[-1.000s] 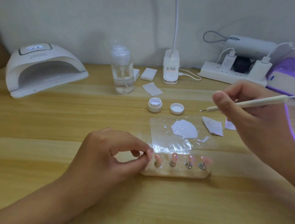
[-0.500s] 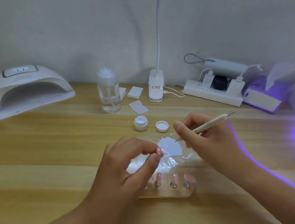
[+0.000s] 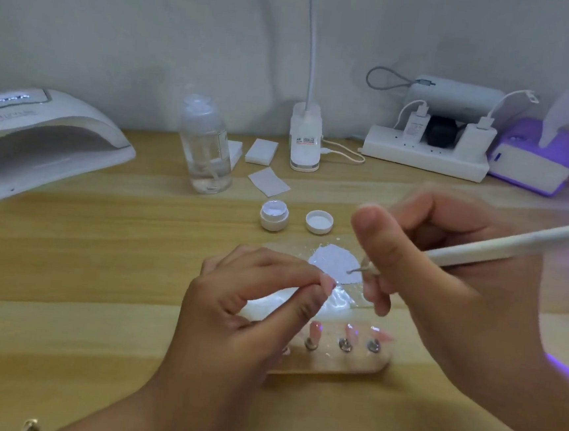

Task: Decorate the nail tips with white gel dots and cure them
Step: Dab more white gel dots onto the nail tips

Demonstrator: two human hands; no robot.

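1. Left hand [image 3: 255, 302]: the grip is thumb and forefinger pinched on what looks like a small pink nail tip [image 3: 329, 284], above the clear stand [image 3: 349, 367] that holds three more tips [image 3: 350, 331].
2. Right hand [image 3: 442, 280]: grip clamped round a white dotting pen [image 3: 514, 247], its metal point over the white gel blob [image 3: 334, 259], just beside the pinched tip.
3. Pale wooden tabletop [image 3: 99, 268], plain white wall, purple glow far right.
4. The lettering on the nail lamp [image 3: 42, 139] is too blurry to read.
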